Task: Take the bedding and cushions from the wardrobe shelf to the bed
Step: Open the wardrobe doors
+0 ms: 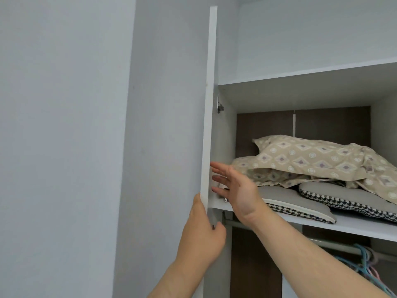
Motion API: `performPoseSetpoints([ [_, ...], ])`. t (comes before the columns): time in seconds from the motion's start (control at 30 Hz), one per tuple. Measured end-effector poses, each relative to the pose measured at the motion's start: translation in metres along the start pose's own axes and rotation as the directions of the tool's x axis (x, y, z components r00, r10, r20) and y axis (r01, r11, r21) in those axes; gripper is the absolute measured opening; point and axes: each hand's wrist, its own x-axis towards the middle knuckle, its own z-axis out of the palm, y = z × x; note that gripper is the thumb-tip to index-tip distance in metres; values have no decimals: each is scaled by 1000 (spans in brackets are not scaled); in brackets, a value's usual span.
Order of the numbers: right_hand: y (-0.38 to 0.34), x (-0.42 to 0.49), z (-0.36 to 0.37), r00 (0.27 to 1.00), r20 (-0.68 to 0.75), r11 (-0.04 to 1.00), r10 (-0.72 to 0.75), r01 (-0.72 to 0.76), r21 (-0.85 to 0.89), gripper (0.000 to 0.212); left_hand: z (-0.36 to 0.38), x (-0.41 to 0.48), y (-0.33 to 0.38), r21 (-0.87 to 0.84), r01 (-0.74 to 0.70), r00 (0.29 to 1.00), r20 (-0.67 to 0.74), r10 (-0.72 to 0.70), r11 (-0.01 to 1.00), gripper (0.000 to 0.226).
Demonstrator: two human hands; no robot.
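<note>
Fingers (217, 168) of the right hand (238, 190) are spread apart and empty, extended toward the left end of the shelf (354, 227), just in front of the near cushion. Fingers of the left hand (204, 235) are clamped on the edge of the door (209, 104), thumb on the near face, holding it open.

Bedding (311, 162), a beige patterned bundle, lies loosely heaped on the shelf, draped over two flat cushions. The left cushion (300, 208) sits at the shelf front, its houndstooth side and zip facing out. The right cushion (354, 197) lies farther right, partly under the bedding. The bed is not in view.

Handling, by judgement: all items are soft, light and limp. The bedding will sag and trail if lifted at one corner; gather it from underneath with both forearms, or slide fingers under the cushions and lift the whole stack. The cushions are firmer; grip them by the front edge. The left hand must release the door first.

Below the shelf, a rail (279, 230) carries hangers (361, 263).
</note>
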Motion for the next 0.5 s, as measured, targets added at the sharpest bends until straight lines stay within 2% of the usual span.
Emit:
performPoseSetpoints([
  [0.2, 12, 14, 52, 996, 80, 999, 27, -23, -46, 34, -45, 0, -8, -65, 125, 987, -91, -131, 990, 58],
  [0.5, 21, 20, 77, 997, 71, 997, 24, -19, -75, 32, -65, -8, -22, -27, 155, 982, -106, -157, 987, 75],
])
